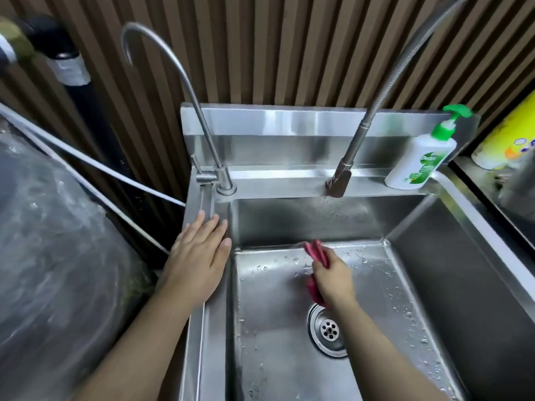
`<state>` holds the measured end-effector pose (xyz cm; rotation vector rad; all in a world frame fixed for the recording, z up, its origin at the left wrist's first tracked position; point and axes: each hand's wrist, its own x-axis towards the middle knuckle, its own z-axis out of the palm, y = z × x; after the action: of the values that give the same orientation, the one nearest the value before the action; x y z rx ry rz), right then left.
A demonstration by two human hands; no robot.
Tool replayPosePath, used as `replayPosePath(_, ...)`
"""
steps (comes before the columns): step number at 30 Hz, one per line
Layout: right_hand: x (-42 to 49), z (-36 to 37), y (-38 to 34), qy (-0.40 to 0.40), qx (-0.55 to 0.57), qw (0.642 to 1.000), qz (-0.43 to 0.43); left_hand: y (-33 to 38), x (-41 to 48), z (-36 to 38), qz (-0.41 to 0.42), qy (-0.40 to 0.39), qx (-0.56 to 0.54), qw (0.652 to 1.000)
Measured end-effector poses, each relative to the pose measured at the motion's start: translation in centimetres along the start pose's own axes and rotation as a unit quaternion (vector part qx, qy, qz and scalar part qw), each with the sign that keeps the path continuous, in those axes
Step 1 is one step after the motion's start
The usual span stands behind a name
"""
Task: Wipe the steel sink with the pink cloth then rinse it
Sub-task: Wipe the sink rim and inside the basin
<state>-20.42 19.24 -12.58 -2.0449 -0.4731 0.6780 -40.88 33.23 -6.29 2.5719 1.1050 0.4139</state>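
Inside the steel sink [434, 270], the right hand [333, 280] is closed around the bunched pink cloth [316, 251], pressing it against the wet basin floor close to the back wall; one end of the cloth sticks out beyond the fingers toward that wall, and another fold shows under the wrist, just above the drain [328, 329]. The drain sits in the basin floor near the forearm, and water droplets are scattered over the floor around it, thickest toward the sink's right wall. The left hand [199, 260] lies flat and open on the sink's left rim, fingers spread and pointing toward the back, holding nothing. At the sink's back left corner stands a slim gooseneck tap [185, 91] with a small lever at its base. Toward the back ledge's middle, a flexible hose faucet [351, 151] arches down, its spray head hanging just over the ledge. On the sink's back right corner stands a white soap bottle [418, 163] with a green pump. Left of the sink, a white hose [95, 166] runs across toward its side, above a clear plastic-covered bulk [52, 241]. Behind the sink rises a brown slatted wall [289, 47].
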Motion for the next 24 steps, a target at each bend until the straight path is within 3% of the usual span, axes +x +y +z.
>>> replayPosePath(1, 0.6, -0.2, 1.6, 0.009, -0.004, 1.0, -0.007, -0.1, 0.0, 0.0, -0.001, 0.003, -0.003, 1.0)
replayPosePath(3, 2.6, -0.6, 4.8, -0.001, -0.158, 0.986, -0.044, -0.1, 0.0, 0.1, 0.0, 0.013, -0.01, 1.0)
replayPosePath(5, 4.4, -0.5, 7.5, -0.036, -0.323, 0.945, -0.027, 0.1, 0.1, -0.1, 0.003, 0.013, -0.007, 1.0)
replayPosePath(8, 5.4, 2.1, 9.3, -0.041, -0.444, 0.895, -0.002, 0.3, 0.0, -0.1, 0.007, 0.006, 0.014, 1.0)
replayPosePath(10, 4.3, 5.5, 8.6, -0.055, -0.475, 0.877, -0.046, 0.4, -0.1, 0.1, 0.01, 0.001, 0.02, 1.0)
replayPosePath(15, 0.4, 13.4, 5.8, -0.217, -0.504, 0.808, -0.213, -0.2, -0.1, 0.3, 0.018, 0.004, 0.033, 0.999)
replayPosePath(17, -0.6, 12.5, 6.4, -0.24, -0.509, 0.783, -0.265, -0.2, -0.1, 0.3, 0.017, -0.001, 0.029, 0.999)
replayPosePath(20, -1.6, 6.6, 10.8, -0.276, -0.52, 0.707, -0.392, -0.2, 0.0, 0.1, 0.017, -0.004, 0.026, 0.999)
replayPosePath(21, -0.9, 3.9, 12.2, -0.274, -0.541, 0.687, -0.399, -0.2, 0.0, 0.1, 0.018, -0.004, 0.026, 0.999)
replayPosePath(22, 0.3, 1.5, 13.4, -0.253, -0.564, 0.685, -0.385, -0.1, 0.0, 0.1, 0.019, -0.004, 0.028, 0.999)
replayPosePath(24, 2.8, -1.7, 13.5, -0.178, -0.588, 0.733, -0.29, 0.0, 0.0, 0.1, 0.021, -0.005, 0.031, 0.999)
